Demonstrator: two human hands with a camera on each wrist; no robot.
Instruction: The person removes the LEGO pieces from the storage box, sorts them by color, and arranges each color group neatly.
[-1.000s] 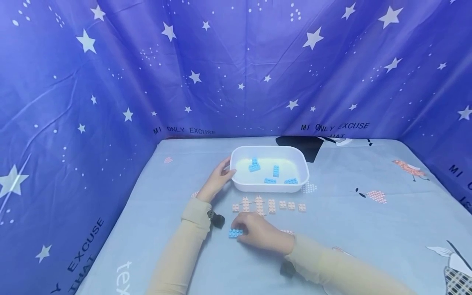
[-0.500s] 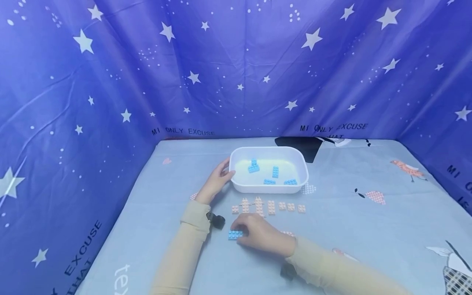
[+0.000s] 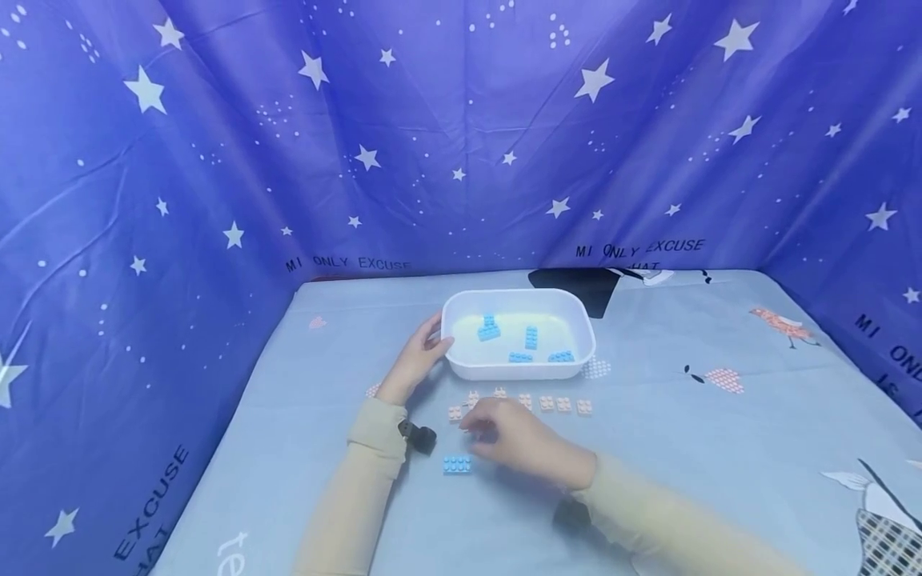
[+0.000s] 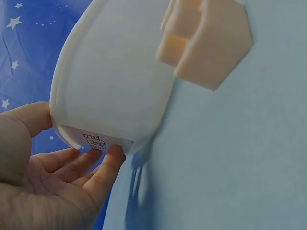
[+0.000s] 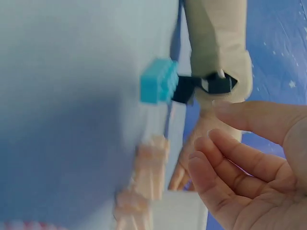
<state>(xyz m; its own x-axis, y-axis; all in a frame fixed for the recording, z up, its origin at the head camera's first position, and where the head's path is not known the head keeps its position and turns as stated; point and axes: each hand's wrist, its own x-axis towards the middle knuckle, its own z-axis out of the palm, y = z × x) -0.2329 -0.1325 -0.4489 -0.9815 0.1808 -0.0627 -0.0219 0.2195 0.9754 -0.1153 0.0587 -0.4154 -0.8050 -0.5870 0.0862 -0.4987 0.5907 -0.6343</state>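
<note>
My left hand (image 3: 416, 364) holds the left end of a white plastic tub (image 3: 519, 372); in the left wrist view its thumb is at the rim and its fingers are against the labelled end (image 4: 98, 139). Several blue building bricks (image 3: 531, 337) lie inside the tub. A single blue building brick (image 3: 457, 466) lies on the cloth in front of me, studs up. My right hand (image 3: 529, 442) is just above and right of it, bent fingers apart and nothing between them. It hides part of a row of peach building bricks (image 3: 563, 405) in front of the tub.
A grey-blue printed cloth (image 3: 684, 448) covers the table. Purple-blue star-patterned curtains (image 3: 461, 120) stand round its back and sides. A black wrist camera (image 3: 420, 438) juts out from my left sleeve, left of the row of peach bricks.
My right hand has let go of the blue brick on the cloth and moved away from it, toward the peach row. My left hand stays on the tub. The head view shifts slightly.
</note>
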